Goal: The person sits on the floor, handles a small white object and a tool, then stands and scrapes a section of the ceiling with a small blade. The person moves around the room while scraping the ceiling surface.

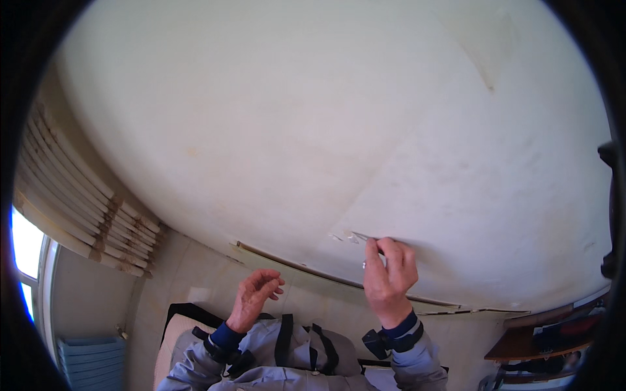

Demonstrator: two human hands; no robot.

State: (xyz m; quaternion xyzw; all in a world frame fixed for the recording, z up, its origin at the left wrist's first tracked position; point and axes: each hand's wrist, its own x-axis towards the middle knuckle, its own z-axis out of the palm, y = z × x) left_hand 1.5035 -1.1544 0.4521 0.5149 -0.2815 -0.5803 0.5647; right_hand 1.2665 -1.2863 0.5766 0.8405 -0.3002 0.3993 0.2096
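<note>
My right hand (390, 273) pinches a thin, slender tool (361, 235), whose tip touches a damaged spot on the pale wall (303, 122). What kind of tool it is cannot be told. Small flakes of lifted paint (352, 238) stick out at that spot, and another small chip (335, 237) lies just left of it. My left hand (258, 295) hangs in front of my body, fingers loosely curled and holding nothing, below and left of the damaged spot. Both wrists wear black straps with small devices.
A gathered curtain (83, 190) and a bright window (28, 244) are at the left, above a blue ribbed object (92, 364). Along the wall's foot runs a skirting strip (313, 270), partly standing off. Wooden shelves (523, 344) with items stand at the lower right.
</note>
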